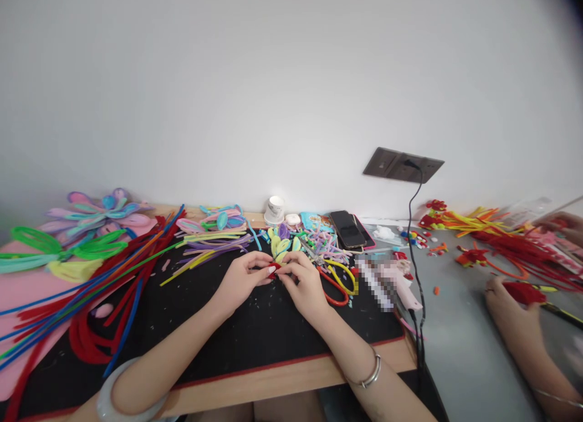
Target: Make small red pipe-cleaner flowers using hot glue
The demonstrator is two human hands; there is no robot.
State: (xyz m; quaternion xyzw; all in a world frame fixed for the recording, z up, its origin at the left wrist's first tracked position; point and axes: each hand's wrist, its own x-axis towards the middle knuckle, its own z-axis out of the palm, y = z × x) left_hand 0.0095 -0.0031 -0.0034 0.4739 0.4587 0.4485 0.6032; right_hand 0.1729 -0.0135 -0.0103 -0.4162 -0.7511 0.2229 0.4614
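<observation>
While two hands meet over the black mat (191,331), their fingers pinch a small red piece (273,271).

The red piece looks bright and fuzzy, but fingertips hide most of it; the left hand (249,272) and the right hand (298,281) both have fingers squeezed together on it, over the far part of the mat. The mat has a red edge and tiny scraps, and lies on a pale wood table (255,382). Behind the mat are a white paper cup (274,210) and a plain, pale wall (273,94). Right of the mat is a gray table (460,349).
</observation>
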